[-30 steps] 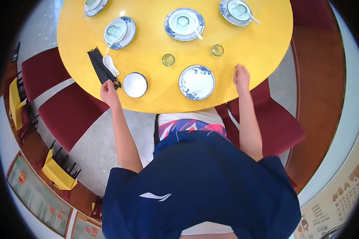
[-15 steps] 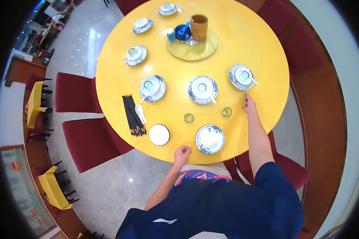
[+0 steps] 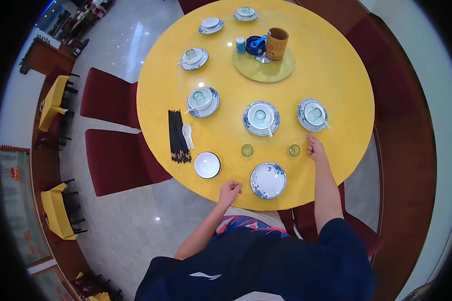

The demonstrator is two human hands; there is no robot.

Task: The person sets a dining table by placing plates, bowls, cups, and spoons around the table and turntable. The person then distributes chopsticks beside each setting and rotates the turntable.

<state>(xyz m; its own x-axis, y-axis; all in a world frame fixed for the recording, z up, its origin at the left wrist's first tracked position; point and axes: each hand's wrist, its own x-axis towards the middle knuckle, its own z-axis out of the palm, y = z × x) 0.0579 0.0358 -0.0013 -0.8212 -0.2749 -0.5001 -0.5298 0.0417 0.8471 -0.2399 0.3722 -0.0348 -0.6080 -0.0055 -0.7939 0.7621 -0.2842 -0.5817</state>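
Sitting just beside right grip [image 3: 315,148], green glass [image 3: 294,150], plate [image 3: 302,111] beyond

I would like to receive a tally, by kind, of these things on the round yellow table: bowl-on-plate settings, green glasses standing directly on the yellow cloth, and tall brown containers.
Bowl-on-plate settings: 6
Green glasses directly on the cloth: 2
Tall brown container: 1
Total: 9
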